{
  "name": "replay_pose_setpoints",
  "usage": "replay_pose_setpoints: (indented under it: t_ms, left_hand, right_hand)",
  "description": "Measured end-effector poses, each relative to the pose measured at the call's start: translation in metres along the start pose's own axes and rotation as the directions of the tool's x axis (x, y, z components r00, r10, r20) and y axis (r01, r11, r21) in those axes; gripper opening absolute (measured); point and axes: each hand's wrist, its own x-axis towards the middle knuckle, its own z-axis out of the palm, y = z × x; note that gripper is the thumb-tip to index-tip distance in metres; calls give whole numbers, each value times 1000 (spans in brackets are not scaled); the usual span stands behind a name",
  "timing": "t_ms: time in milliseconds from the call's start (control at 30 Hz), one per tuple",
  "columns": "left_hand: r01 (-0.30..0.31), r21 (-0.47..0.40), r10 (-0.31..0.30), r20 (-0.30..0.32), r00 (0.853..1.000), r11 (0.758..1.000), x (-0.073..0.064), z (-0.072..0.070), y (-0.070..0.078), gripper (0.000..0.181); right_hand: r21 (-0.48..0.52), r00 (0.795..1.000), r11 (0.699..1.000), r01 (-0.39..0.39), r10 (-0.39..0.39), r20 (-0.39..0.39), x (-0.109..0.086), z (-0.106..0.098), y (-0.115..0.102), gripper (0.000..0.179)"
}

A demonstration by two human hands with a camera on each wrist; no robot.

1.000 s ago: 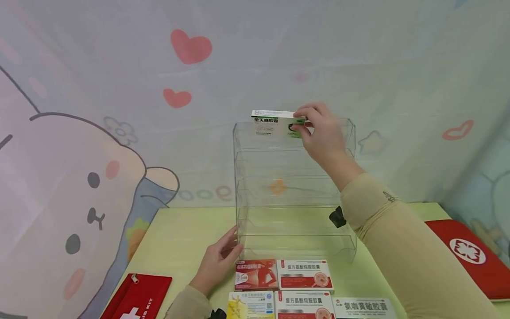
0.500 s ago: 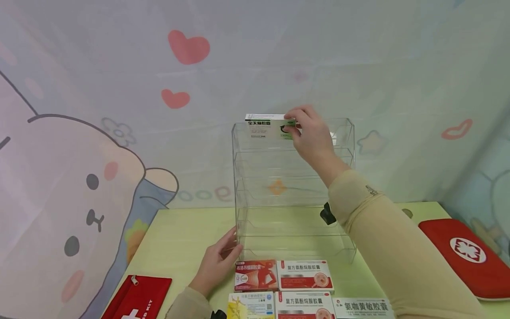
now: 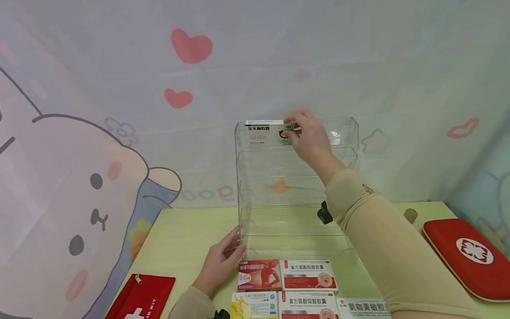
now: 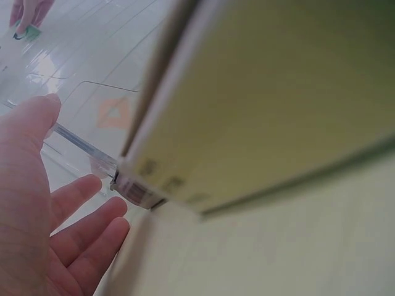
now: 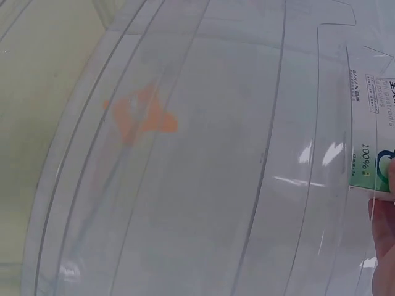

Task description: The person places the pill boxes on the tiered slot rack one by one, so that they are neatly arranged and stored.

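Observation:
My right hand (image 3: 311,138) pinches the right end of a white and green medicine box (image 3: 264,134) between thumb and fingers. The box stands upright in the top tier of a clear acrylic tiered rack (image 3: 295,192), toward its left side. In the right wrist view, the box (image 5: 365,126) shows through the clear plastic, with part of the hand (image 5: 384,237) at its end. Low on the rack's left side, my left hand (image 3: 220,261) touches the side panel. The left wrist view shows that hand (image 4: 68,228) with thumb and loosely spread fingers about the panel edge.
In front of the rack lie a red box (image 3: 259,275), two white-red boxes, a yellow-white box (image 3: 253,305) and a white box (image 3: 363,308). A red first-aid pouch (image 3: 145,294) is at left, a red case (image 3: 464,259) at right. A patterned cloth hangs behind.
My right hand has moved left and then down, lowering the box from above the rack's rim into the top tier. The left hand has stayed at the rack's side.

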Motion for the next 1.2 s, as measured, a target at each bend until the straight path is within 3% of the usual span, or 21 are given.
replay_pose_setpoints:
  t_ms: [633, 833, 1000, 1200]
  left_hand:
    - [32, -6, -31, 6, 999, 999, 2, 2, 2, 61]
    - [36, -18, -35, 17, 999, 999, 2, 3, 1, 62]
    - [22, -20, -22, 14, 1000, 1000, 3, 4, 0, 61]
    - [9, -14, -9, 15, 1000, 1000, 5, 3, -1, 61]
  right_hand:
    - [40, 1000, 999, 11, -11, -9, -2, 5, 3, 25]
    - [24, 1000, 1000, -12, 12, 10, -6, 2, 4, 36]
    - [42, 999, 998, -37, 38, -25, -11, -8, 6, 41]
    - [63, 997, 998, 28, -23, -76, -22, -18, 13, 42]
